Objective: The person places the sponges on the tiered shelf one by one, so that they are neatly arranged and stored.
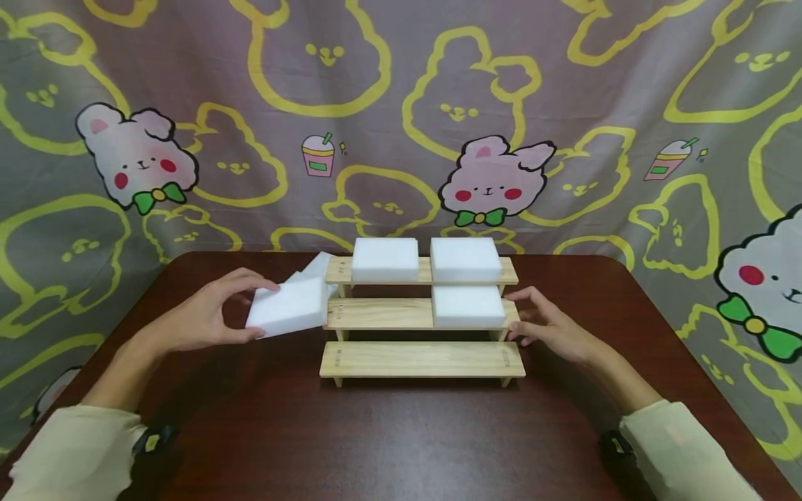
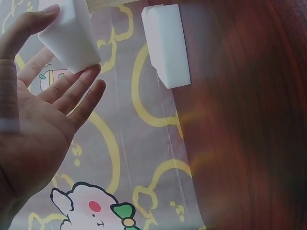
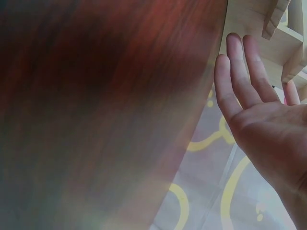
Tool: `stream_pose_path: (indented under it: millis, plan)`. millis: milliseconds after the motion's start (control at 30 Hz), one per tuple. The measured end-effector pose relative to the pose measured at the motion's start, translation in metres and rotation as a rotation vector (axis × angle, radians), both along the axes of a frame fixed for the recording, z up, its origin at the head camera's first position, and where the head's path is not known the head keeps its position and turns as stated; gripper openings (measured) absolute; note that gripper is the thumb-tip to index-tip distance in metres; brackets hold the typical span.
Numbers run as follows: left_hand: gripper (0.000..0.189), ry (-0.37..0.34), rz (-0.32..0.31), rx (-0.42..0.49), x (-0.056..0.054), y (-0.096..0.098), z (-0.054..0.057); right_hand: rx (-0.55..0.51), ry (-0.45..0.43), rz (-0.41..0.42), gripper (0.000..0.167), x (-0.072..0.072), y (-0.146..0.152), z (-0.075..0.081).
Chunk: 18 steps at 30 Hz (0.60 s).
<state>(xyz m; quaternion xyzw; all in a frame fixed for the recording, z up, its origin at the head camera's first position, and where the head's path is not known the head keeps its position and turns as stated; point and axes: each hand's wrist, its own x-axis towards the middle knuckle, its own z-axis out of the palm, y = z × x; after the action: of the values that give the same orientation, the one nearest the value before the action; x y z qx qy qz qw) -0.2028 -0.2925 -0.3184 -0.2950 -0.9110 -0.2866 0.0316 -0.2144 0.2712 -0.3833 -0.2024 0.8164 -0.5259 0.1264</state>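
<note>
My left hand (image 1: 213, 309) pinches a white foam block (image 1: 288, 306) between thumb and fingers, beside the left end of a three-step wooden display rack (image 1: 401, 360). In the left wrist view, the held block (image 2: 72, 38) stands between the thumb and the fingertips. My right hand (image 1: 551, 330) is at the right end of the middle step, fingertips at the wood. Three of its fingers look straight in the right wrist view, and another goes partly behind the rack (image 3: 280, 45). Two white blocks (image 1: 385, 257) (image 1: 465, 257) sit on the top step. Another block (image 1: 468, 306) sits on the middle step's right side.
More white foam pieces (image 1: 319, 266) lie behind the held block, partly hidden by it. The dark wooden table (image 1: 401, 438) carries the rack. A patterned cloth (image 1: 388, 139) with cartoon animals hangs behind and around the table.
</note>
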Motion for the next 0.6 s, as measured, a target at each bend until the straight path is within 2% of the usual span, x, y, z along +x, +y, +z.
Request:
stream_pose_path:
  millis: [300, 600]
  plan:
    - [0.064, 0.019, -0.008, -0.02, 0.0032, -0.0015, 0.0029, -0.003, 0.003, 0.001, 0.047, 0.0001, 0.0003, -0.0004]
    - [0.063, 0.012, -0.031, -0.04, 0.0075, 0.0062, 0.0096, -0.003, 0.002, -0.005, 0.047, 0.0007, 0.0005, -0.0012]
